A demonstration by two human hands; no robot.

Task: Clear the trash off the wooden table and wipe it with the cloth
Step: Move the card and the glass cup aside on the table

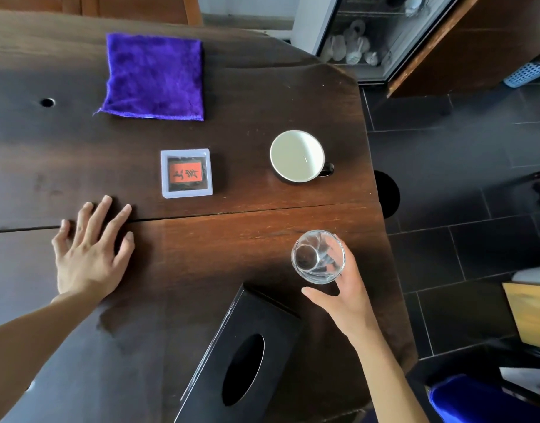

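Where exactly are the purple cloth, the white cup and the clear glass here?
purple cloth (154, 76), head view, middle of the folded fabric.
white cup (296, 155), head view, pale inside of the bowl.
clear glass (317, 256), head view, inside near its base, held by the right hand (345, 296).

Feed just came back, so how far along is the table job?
No loose trash shows on the table, so clearing may be done. In hand: the right hand holds a glass near the table's right edge; the left hand rests flat on the wood. Left: the wiping. The cloth lies folded and untouched, with the mug, case and tissue box in the way.
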